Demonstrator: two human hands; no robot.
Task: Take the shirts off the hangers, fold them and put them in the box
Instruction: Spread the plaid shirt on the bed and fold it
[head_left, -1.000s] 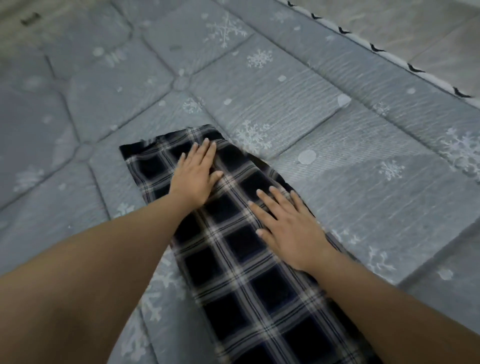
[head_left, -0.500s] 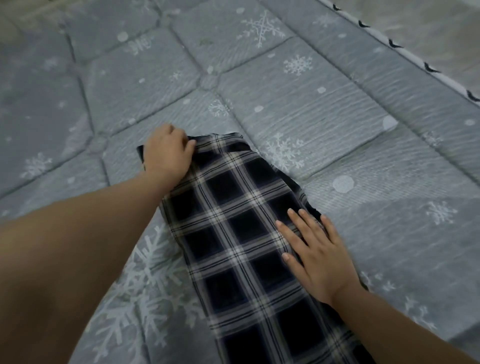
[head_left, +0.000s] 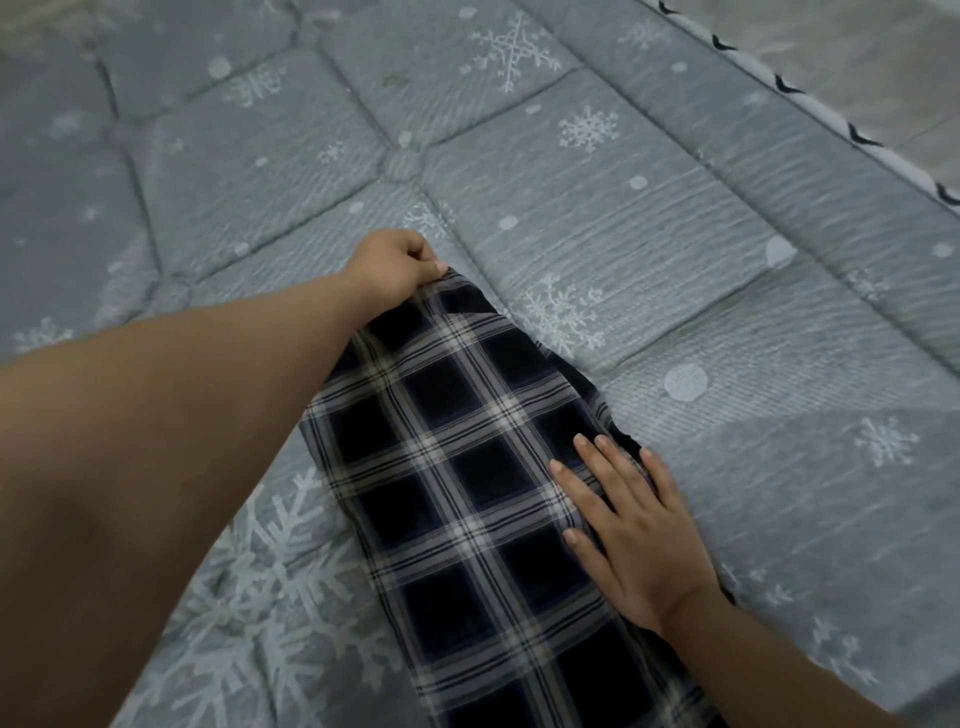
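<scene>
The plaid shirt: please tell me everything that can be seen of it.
The plaid shirt looks like woven cloth, dark navy squares crossed by pale stripes. Folded into a long narrow strip, it lies flat on the grey snowflake mattress. The left hand pinches its far end; the right hand rests flat on its right edge. Its near end runs out of view.

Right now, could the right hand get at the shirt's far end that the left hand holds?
Probably yes: the right hand lies flat on the shirt, with only bare plaid between it and the left hand.

I see the shirt (head_left: 467, 493) lying on the mattress (head_left: 649, 218). My left hand (head_left: 395, 267) is at its far end. My right hand (head_left: 631, 530) rests on its right edge, nearer me.
</scene>
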